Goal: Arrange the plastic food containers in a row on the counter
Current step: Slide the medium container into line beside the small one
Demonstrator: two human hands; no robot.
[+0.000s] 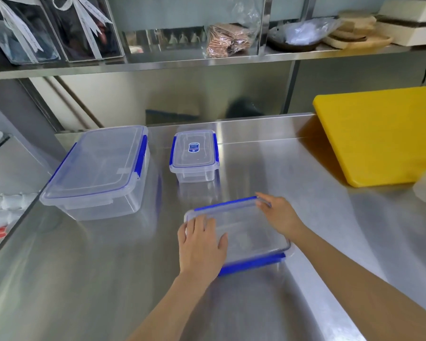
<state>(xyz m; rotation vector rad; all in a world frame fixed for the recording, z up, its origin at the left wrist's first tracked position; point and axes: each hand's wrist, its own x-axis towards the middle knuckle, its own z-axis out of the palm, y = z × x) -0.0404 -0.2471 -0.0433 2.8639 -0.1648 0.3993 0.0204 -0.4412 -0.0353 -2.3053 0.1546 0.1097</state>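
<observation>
large container [94, 168]: clear, blue clips | small container [194, 153]: clear, blue label | cutting board [381, 134]: yellow

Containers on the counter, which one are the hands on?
The near container, with the left hand flat on its lid and the right hand at its far corner. The large container and the small container stand untouched.

**Stainless Steel Kitchen Station**

The scene is filled by a brushed steel counter [268, 168], on which soft, diffuse light is reflected. A steel backsplash [182, 94] is set behind it at 12 o'clock. Above, a steel shelf [207, 61] is mounted, on which 2 ribboned clear boxes [52, 28], a bag of wafers [228, 38], and stacked wooden boards [357, 33] are kept. At 2 o'clock, a yellow cutting board [384, 136] is leaned on the counter. A lower side ledge [12, 166] is seen at 9 o'clock.
</observation>
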